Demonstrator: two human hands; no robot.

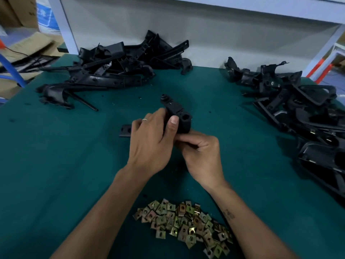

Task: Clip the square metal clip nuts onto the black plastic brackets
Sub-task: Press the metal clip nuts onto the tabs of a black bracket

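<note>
The left hand [149, 141] grips a black plastic bracket [177, 116] above the middle of the tabletop [56, 156], fingers curled round its left side and the thumb pressed flat on its near face. A ring [144, 119] sits on one finger of this hand. The right hand [201, 152] is curled tight against the bracket's lower end, just under the left thumb, fingers folded inward; whether it pinches a clip nut cannot be told, as the fingertips are hidden. The bracket stands tilted, its knobbed end pointing away from the person, and a flat end with a round hole [125, 130] shows to the left of the left hand.

A loose heap of square metal clip nuts [183, 221] lies on the tabletop near the person, between the two forearms. A pile of black brackets [112, 70] lies at the far left of the green surface, well apart from the hands. A second pile of brackets [298, 101] runs along the right side; brass-coloured clips show on a few of them. A grey panel [186, 25] stands behind the tabletop, and cardboard boxes [24, 43] sit beyond its left edge.
</note>
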